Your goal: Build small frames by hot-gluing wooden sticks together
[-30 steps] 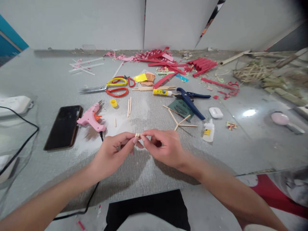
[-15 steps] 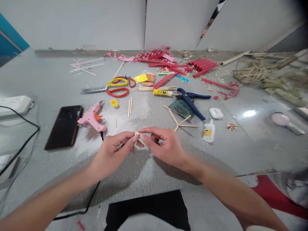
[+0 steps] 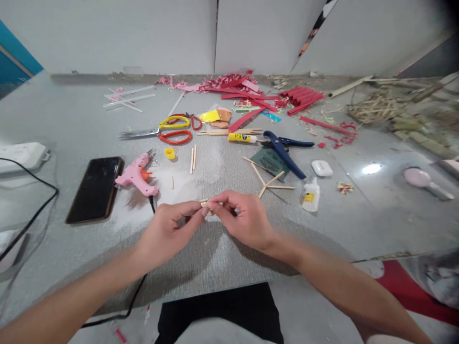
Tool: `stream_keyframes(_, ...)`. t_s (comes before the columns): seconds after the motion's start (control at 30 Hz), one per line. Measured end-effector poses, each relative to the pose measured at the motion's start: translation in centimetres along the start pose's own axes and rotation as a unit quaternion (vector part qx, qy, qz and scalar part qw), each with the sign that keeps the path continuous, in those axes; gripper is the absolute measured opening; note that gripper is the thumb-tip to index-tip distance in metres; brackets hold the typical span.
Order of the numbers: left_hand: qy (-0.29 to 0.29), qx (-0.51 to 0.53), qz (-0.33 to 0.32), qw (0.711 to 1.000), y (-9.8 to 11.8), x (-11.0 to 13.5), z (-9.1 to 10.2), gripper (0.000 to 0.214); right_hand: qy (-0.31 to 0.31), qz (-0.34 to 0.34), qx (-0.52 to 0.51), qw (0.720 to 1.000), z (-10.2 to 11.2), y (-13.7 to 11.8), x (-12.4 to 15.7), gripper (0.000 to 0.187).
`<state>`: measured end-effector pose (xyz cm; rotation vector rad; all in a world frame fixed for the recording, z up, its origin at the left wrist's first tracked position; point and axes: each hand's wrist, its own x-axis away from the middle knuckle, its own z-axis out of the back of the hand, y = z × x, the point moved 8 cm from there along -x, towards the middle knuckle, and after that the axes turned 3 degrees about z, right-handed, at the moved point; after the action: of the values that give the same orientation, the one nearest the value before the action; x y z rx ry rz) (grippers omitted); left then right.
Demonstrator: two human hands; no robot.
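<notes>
Between the fingertips of both hands is a small cluster of pale wooden stick pieces (image 3: 204, 203), mostly covered by the fingers. My left hand (image 3: 175, 224) pinches it from the left with thumb and forefinger. From the right, my right hand (image 3: 244, 217) closes thumb and forefinger on it. A short wooden stick (image 3: 172, 182) lies just beyond my left hand, and two longer wooden sticks (image 3: 193, 159) lie side by side behind it. Beyond my right hand rests a branched frame of joined sticks (image 3: 274, 187), near a white glue bottle (image 3: 311, 196).
A pink glue gun (image 3: 136, 177) with a black cord and a phone (image 3: 95, 189) lie left. Scissors (image 3: 158, 131), a yellow cap (image 3: 169, 153), a glue stick (image 3: 242, 138) and blue pliers (image 3: 287, 153) lie farther back. Red paper strips (image 3: 247, 98) pile up by the wall.
My right hand's fingers have curled in closer over the stick pieces, its forefinger drawn back. Both hands sit slightly lower; the things on the table have not moved.
</notes>
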<state>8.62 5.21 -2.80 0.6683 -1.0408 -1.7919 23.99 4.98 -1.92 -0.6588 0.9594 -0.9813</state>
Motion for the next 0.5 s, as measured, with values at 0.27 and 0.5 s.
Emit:
stream_keyframes(0.27, 0.009, 0.007, 0.043, 0.999, -0.5, 0.1, 0.0, 0.034, 0.029, 0.236, 0.185, 0.954, -0.2, -2.3, 1.1, 0.012)
stream_keyframes(0.5, 0.025, 0.137, 0.073, 0.988, -1.1, -1.0, 0.9, 0.026, 0.02, 0.175, 0.049, 0.983, 0.6, -2.2, 1.0, 0.005)
